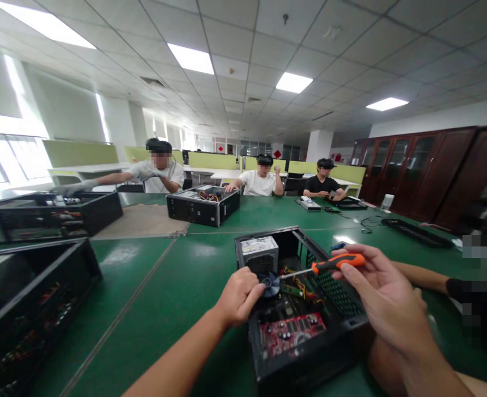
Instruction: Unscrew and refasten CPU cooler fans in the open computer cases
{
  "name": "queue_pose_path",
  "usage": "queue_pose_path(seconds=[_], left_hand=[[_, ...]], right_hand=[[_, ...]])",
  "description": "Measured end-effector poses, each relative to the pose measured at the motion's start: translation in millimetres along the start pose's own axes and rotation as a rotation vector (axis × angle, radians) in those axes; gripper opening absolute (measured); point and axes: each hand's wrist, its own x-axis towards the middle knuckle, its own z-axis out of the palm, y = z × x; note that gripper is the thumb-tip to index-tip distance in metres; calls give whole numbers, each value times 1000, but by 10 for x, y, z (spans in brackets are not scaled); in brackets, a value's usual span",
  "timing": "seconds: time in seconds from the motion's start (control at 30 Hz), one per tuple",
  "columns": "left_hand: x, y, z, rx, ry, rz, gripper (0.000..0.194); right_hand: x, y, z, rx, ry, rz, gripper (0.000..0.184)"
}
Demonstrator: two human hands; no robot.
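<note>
A black open computer case lies before me. My right hand is closed around the orange and black handle of a screwdriver, whose shaft points left toward a cooling fan inside the case. Its tip is close to the fan's right edge; I cannot tell whether it touches a screw. My left hand is closed over the case's left side, its thumb at the fan's edge, the fingertips hidden. A red circuit board sits at the near end, a power supply at the far end.
More open computer cases stand at the left, far left and centre back of the green table. Several people sit around it; one person's arm reaches close to my right hand. A black keyboard lies at the right.
</note>
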Motion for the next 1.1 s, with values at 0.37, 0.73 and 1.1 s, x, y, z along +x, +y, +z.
queue_pose_path(seconds=[0.37,0.73,1.1], left_hand=[[-1022,511,-909,-177,10,-308,42],[-809,-104,-603,-483,531,-385,60],[-819,-134,-615,-510,506,-370,59]], right_hand=[[-167,-119,1109,-433,-735,-436,27],[-296,234,1166,-515,-802,-328,24],[-324,249,1202,-542,-868,-322,25]])
